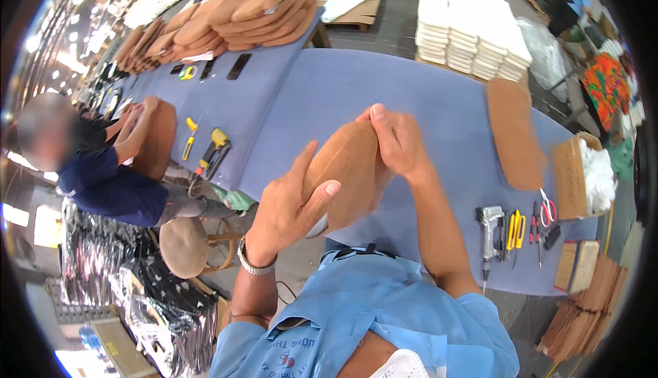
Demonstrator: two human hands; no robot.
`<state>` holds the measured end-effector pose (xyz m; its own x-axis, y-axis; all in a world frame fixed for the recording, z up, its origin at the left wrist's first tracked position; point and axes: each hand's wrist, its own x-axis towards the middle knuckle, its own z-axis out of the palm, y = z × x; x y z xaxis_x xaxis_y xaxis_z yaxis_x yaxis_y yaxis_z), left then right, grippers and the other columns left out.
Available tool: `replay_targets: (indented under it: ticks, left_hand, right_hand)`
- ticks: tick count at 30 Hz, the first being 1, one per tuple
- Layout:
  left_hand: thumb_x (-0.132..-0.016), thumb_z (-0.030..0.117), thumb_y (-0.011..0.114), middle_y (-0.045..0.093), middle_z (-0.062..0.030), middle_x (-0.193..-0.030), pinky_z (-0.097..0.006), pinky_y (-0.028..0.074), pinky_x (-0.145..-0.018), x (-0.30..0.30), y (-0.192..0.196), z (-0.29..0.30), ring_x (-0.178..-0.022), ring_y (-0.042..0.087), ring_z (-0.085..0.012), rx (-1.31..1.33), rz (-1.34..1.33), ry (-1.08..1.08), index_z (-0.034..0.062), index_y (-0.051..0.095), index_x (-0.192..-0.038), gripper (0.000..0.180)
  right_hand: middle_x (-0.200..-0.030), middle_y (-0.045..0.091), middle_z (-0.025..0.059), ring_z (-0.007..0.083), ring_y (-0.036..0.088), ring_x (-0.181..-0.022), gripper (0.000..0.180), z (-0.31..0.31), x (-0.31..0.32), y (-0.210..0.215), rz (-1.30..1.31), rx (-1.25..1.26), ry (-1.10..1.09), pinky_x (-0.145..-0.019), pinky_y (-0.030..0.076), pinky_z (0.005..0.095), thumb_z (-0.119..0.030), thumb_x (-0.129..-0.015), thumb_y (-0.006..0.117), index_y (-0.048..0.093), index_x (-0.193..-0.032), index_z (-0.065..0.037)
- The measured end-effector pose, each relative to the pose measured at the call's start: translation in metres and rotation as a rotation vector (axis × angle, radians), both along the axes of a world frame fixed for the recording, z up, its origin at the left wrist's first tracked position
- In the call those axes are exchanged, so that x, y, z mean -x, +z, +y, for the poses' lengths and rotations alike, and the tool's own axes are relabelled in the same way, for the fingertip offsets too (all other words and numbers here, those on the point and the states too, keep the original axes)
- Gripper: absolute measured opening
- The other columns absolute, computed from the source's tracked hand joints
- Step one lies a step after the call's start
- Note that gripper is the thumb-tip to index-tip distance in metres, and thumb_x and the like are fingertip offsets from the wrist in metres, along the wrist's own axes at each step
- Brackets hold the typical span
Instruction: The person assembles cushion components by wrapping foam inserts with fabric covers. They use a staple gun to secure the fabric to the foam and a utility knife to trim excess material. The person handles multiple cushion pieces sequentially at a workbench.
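Observation:
A brown fabric-covered cushion [345, 165] is held up and tilted between my two hands, close to my body above the blue table [288, 117]. My left hand [284, 203] grips its near left side, the thumb lying across the brown face. At the far right edge, my right hand [399, 143] is closed on the rim, thumb uppermost. A pale patch shows under the cushion beside my left hand. The cushion's lower right side is blurred, and the right fingers are partly hidden behind it.
To the right lie another brown cushion [515, 135], a staple gun [489, 237], yellow-handled cutters [515, 230], red-handled scissors [547, 210] and an open cardboard box [572, 179]. Left are a yellow staple gun [216, 148], stacked brown cushions [264, 15] and a co-worker [116, 172] handling another cushion.

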<state>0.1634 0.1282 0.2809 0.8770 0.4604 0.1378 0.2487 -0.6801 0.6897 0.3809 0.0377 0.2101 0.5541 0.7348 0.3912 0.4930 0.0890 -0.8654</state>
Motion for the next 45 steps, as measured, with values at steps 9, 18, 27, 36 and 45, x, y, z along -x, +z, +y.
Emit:
replay_targets:
  ticks: [9,18,27,36,45]
  left_hand:
    - [-0.101,0.04,0.065,0.073,-0.0253,-0.091,-0.045,0.058,-0.076,0.012,0.003,0.015,-0.087,0.073,-0.0456,-0.001,0.075,0.094,-0.0013,0.054,-0.143,0.06]
    - [-0.095,0.022,0.075,0.067,-0.0257,-0.132,-0.04,0.051,-0.103,-0.008,-0.013,0.028,-0.123,0.067,-0.0349,0.237,-0.169,0.08,-0.0058,0.042,-0.152,0.072]
    - [-0.096,0.031,0.076,0.064,-0.0256,-0.137,-0.039,0.051,-0.104,-0.056,-0.046,0.001,-0.125,0.066,-0.0301,0.235,-0.337,0.098,-0.0091,0.035,-0.155,0.082]
    - [-0.099,0.031,0.072,0.067,-0.0273,-0.13,-0.039,0.053,-0.101,-0.097,-0.054,-0.024,-0.12,0.068,-0.033,0.361,-0.436,0.068,-0.0099,0.042,-0.151,0.073]
    - [-0.1,0.026,0.069,0.061,-0.018,-0.143,-0.037,0.044,-0.112,-0.072,-0.032,0.063,-0.132,0.057,-0.0228,0.422,-0.325,-0.203,-0.0028,0.048,-0.151,0.062]
  right_hand:
    - [-0.061,0.054,0.0156,0.0381,0.052,-0.058,0.049,0.031,0.055,-0.003,-0.126,-0.229,-0.019,-0.058,0.042,0.0492,-0.033,-0.108,0.046,0.057,-0.068,-0.006]
    - [-0.067,0.061,0.0186,0.0272,0.061,-0.065,0.061,0.079,-0.03,-0.016,0.152,-0.072,-0.035,-0.062,0.046,0.0397,-0.044,-0.11,0.044,0.068,-0.077,0.002]
    - [-0.068,0.06,0.0027,0.0145,0.052,-0.07,0.063,0.065,-0.1,-0.039,0.269,-0.156,-0.148,-0.067,0.043,0.0354,-0.047,-0.11,0.044,0.069,-0.078,0.002]
    - [-0.074,0.058,0.0033,0.0155,0.05,-0.075,0.061,0.038,-0.117,-0.045,0.327,-0.232,-0.247,-0.07,0.042,0.0362,-0.046,-0.111,0.04,0.063,-0.08,0.001]
    - [-0.127,0.07,0.0123,0.0212,0.064,-0.119,0.055,-0.003,-0.086,0.01,-0.047,-0.129,0.096,-0.105,0.047,0.0374,-0.049,-0.099,0.067,0.068,-0.13,-0.003]
